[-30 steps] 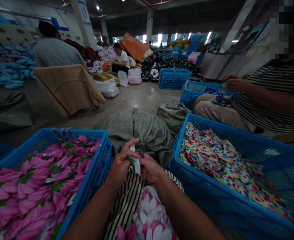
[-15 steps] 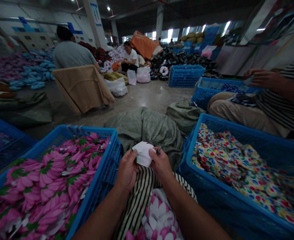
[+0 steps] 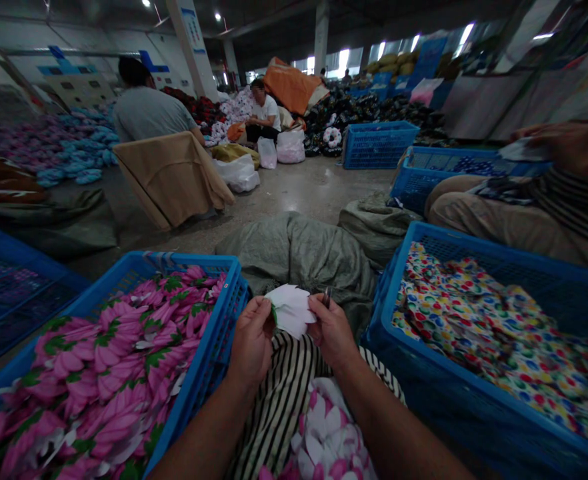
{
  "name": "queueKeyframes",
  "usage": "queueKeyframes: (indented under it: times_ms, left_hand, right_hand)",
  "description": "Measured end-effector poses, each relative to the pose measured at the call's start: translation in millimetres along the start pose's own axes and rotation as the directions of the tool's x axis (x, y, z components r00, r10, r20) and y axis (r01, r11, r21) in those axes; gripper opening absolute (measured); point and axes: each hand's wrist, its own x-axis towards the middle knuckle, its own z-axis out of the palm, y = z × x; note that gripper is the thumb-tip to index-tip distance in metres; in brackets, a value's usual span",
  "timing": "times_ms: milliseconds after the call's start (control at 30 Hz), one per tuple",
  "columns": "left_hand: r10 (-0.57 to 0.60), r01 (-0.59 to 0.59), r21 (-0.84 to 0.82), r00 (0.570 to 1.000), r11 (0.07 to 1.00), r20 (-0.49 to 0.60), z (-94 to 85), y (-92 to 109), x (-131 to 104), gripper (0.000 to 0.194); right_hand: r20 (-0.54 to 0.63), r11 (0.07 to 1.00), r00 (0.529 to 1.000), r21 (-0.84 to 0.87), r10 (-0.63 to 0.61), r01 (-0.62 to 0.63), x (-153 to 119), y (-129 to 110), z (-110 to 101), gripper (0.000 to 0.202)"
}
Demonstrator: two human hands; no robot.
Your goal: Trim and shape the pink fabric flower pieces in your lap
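A white petal-edged fabric piece (image 3: 290, 309), with a strip of green along its left side, is stretched between my two hands above my lap. My left hand (image 3: 255, 333) pinches the green end. At the opposite, jagged end, my right hand (image 3: 331, 327) grips the cloth between thumb and finger. A small dark metal tool (image 3: 328, 297) pokes up from the right fingers; its kind cannot be made out. Below, white and pink petal pieces (image 3: 329, 433) lie in my lap on black-and-white striped cloth (image 3: 269, 407).
On my left stands a blue crate (image 3: 235, 267) of pink and green petal pieces. To the right, another blue crate (image 3: 391, 293) holds colourful dotted fabric. Green sacks (image 3: 294, 253) lie ahead. A co-worker's hands (image 3: 569, 143) hold pale cloth at the right; other people sit farther off.
The fabric piece is spread wider, its jagged end now pointing right. My right hand has shifted slightly right to that edge. The co-worker's hands at the right have moved, and the view has turned slightly.
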Motion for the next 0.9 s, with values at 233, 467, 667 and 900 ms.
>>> queueKeyframes:
  times_ms: [233, 467, 667, 900]
  left_hand:
    - [0.084, -0.116, 0.424, 0.992, 0.898, 0.093, -6.7, 6, -4, 0.018]
    - [0.022, -0.237, 0.697, 0.953, 0.677, 0.302, -4.9, 11, -6, 0.021]
    - [-0.009, -0.123, 0.681, 0.982, 0.722, 0.188, -5.0, 9, -7, 0.023]
    - [0.028, -0.026, 0.536, 1.0, 0.844, 0.005, -10.7, 2, 6, 0.022]
  right_hand:
    - [0.035, 0.902, 0.931, -0.237, -0.364, 0.361, -10, -3, -2, 0.015]
    - [0.461, 0.62, 0.752, -0.434, -0.471, 0.654, -20, -3, 0, 0.016]
    - [0.527, 0.494, 0.644, -0.414, -0.555, 0.764, -18, -5, -1, 0.003]
    - [0.608, 0.379, 0.548, -0.396, -0.574, 0.836, -28, -6, 1, 0.008]
